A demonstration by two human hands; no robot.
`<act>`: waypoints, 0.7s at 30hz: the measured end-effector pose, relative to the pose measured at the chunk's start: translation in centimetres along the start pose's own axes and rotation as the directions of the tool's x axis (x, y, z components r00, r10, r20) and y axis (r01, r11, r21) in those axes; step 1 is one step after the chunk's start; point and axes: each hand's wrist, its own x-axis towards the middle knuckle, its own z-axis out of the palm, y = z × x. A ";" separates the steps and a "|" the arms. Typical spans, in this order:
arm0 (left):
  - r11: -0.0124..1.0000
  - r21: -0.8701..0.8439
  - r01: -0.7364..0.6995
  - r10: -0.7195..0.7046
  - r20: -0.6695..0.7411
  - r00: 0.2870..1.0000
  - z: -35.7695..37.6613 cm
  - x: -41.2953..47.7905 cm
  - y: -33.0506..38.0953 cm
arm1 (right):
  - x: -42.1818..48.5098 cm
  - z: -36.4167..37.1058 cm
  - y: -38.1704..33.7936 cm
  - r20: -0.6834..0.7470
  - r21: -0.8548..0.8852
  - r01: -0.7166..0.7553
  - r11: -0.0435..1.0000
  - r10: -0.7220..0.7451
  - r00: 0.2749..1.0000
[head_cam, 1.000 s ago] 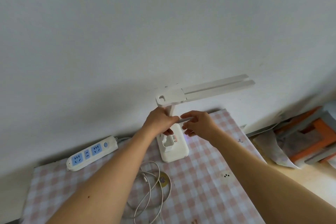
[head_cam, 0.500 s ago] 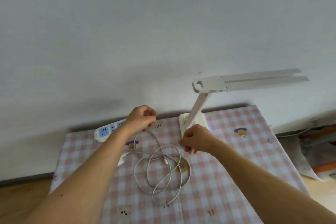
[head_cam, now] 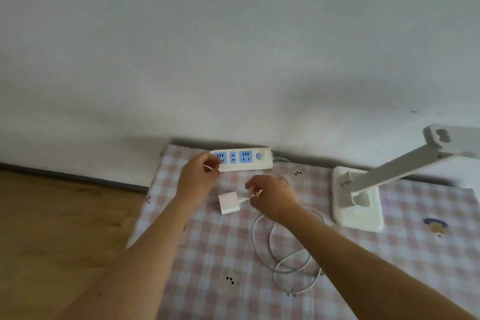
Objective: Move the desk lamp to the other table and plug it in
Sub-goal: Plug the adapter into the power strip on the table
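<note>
Hands off lamp (head_cam: 359,206), now right of power strip (head_cam: 242,160). Left hand (head_cam: 198,176) pinches strip end, right hand (head_cam: 272,199) pinches cable (head_cam: 252,238) at adapter (head_cam: 228,202). Plug-in next.

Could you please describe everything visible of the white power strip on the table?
The long white plastic power strip lies flat at the back edge of the pink checked tablecloth, beside the wall. Its top shows three light-blue socket panels in a row and a round blue button near the right end, where a cord leaves. No plug shows in it. The left hand holds its left end in its grip, hiding part of the first panel.
</note>
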 end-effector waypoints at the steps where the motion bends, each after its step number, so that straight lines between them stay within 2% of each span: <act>1: 1.000 0.006 -0.010 0.010 -0.019 1.000 -0.3 0.1 -0.4 | 0.4 0.9 -0.4 0.028 -0.033 0.024 0.999 -0.023 0.999; 6: 0.993 0.094 -0.076 0.071 0.053 0.996 -0.2 0.3 -1.9 | 2.0 4.5 -1.5 0.144 -0.235 0.143 0.961 -0.111 0.983; 11: 0.985 0.115 -0.130 0.127 0.033 0.991 -0.1 1.4 -3.1 | 3.0 5.9 -1.4 0.076 -0.301 0.168 0.939 -0.152 0.985; 13: 0.977 0.137 -0.160 0.160 0.013 0.987 -0.3 2.1 -3.4 | 3.3 5.6 -1.2 0.064 -0.255 0.150 0.955 -0.138 0.988; 16: 0.954 0.220 -0.203 0.208 0.000 0.978 -0.6 3.3 -3.8 | 3.9 3.8 -1.5 -0.038 -0.052 0.044 0.998 -0.046 0.998; 19: 0.924 0.317 -0.214 0.204 0.065 0.977 -0.3 4.5 -3.3 | 5.1 1.2 -1.8 -0.162 0.076 -0.004 0.997 0.016 0.987; 21: 0.904 0.348 -0.250 0.223 0.115 0.968 0.2 5.1 -2.7 | 6.0 -0.5 -1.9 -0.200 0.100 -0.021 0.995 0.041 0.979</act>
